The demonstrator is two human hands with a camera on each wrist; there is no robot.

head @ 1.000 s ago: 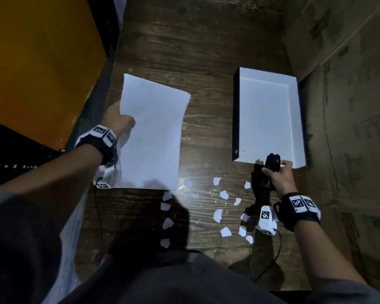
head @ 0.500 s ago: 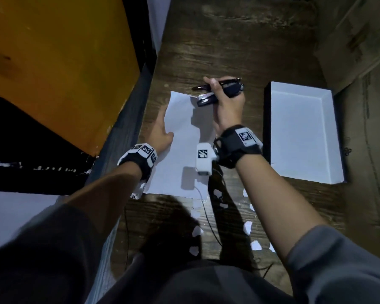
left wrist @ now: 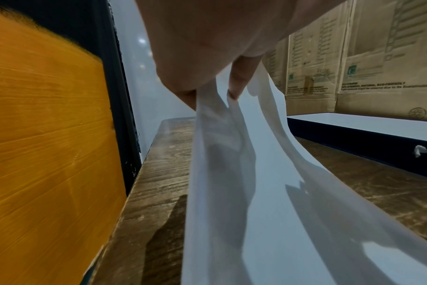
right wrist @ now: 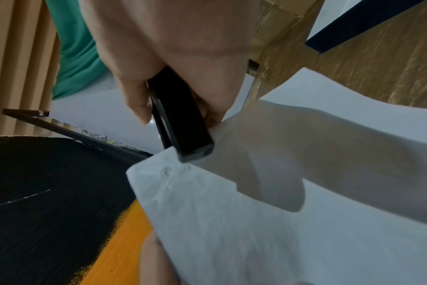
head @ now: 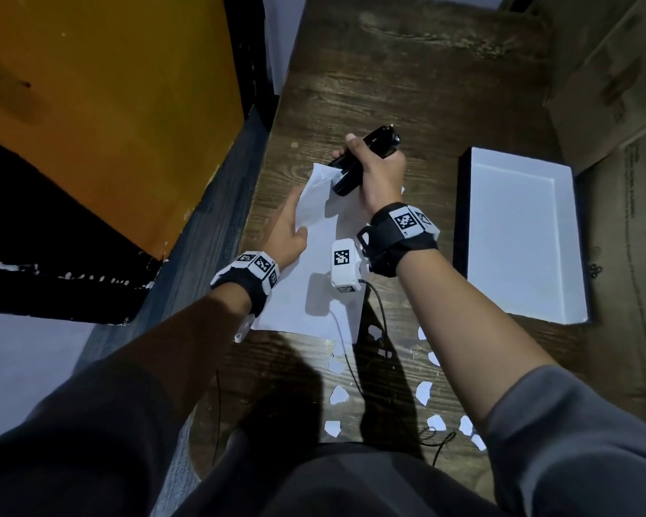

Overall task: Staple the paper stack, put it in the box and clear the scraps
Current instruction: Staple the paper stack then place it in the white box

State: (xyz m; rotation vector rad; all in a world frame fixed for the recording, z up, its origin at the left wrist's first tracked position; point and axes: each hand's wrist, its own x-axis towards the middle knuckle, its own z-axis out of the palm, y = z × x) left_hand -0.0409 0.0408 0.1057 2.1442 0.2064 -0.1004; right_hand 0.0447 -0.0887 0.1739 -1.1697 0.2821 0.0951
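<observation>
A white paper stack (head: 316,278) lies on the wooden table, its far left corner lifted. My left hand (head: 290,227) pinches that raised edge, seen close in the left wrist view as paper (left wrist: 232,173) held between thumb and fingers (left wrist: 241,77). My right hand (head: 379,173) grips a black stapler (head: 362,158) whose mouth sits over the lifted corner; the right wrist view shows the stapler (right wrist: 181,123) biting the paper corner (right wrist: 173,173). The white-lined box (head: 519,233) with dark walls stands open to the right. Several white scraps (head: 424,391) lie near the table's front edge.
An orange panel (head: 90,106) and dark frame border the table on the left. Cardboard sheets (head: 619,87) stand at the right and back. A black cable (head: 351,367) runs from the right wrist camera across the scraps. Bare wood (head: 407,69) lies beyond the hands.
My right hand carried the stapler from beside the box over to the paper's far corner. My left hand shifted up the edge and lifted that corner into the stapler. The head view shifted.
</observation>
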